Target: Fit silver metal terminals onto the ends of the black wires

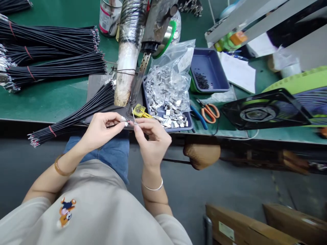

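Two hands meet at the bench (51, 102) edge, the left hand (98, 131) pinching a black wire (116, 125) near its tip, the right hand (150, 139) pinching a small metal clip (134, 121) against it, work that seems to want the tip held steady and square

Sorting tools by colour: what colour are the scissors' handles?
The scissors' handles are orange, clearest in the head view.

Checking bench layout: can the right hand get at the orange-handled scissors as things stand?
Probably yes: the orange-handled scissors lie uncovered just past the tray of metal clips, close to the right hand, though its fingers pinch a small metal part.
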`<state>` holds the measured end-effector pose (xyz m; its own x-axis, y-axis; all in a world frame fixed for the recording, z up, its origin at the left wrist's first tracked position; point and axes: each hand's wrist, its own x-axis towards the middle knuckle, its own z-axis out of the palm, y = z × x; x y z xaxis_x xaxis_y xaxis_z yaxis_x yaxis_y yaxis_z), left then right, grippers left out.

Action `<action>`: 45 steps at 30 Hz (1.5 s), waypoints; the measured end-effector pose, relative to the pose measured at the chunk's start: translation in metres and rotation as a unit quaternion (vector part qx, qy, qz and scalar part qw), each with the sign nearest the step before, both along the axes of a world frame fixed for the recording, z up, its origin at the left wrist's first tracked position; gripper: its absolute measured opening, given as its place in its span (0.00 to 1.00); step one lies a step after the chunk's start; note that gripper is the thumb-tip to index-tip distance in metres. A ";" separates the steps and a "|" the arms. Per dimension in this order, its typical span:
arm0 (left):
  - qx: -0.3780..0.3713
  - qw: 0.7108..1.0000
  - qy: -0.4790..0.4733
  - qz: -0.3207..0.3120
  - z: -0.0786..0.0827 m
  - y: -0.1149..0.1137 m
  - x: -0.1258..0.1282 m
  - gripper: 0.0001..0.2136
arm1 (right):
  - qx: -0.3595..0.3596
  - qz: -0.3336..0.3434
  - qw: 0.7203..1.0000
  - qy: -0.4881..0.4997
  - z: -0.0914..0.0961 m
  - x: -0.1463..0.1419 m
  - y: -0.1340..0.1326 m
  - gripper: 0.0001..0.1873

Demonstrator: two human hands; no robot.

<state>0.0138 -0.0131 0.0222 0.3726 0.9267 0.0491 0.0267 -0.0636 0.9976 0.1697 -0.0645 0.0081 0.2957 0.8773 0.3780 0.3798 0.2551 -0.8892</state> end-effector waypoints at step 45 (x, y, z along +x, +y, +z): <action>0.070 0.993 0.081 -0.042 -0.007 -0.003 -0.003 0.09 | -0.027 0.055 0.993 0.099 -0.022 -0.008 0.002 0.03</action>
<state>0.0107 -0.0161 0.0154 0.4627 0.8800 0.1077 0.1754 -0.2100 0.9618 0.1615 -0.0621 -0.0138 0.2605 0.9256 0.2745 0.1690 0.2362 -0.9569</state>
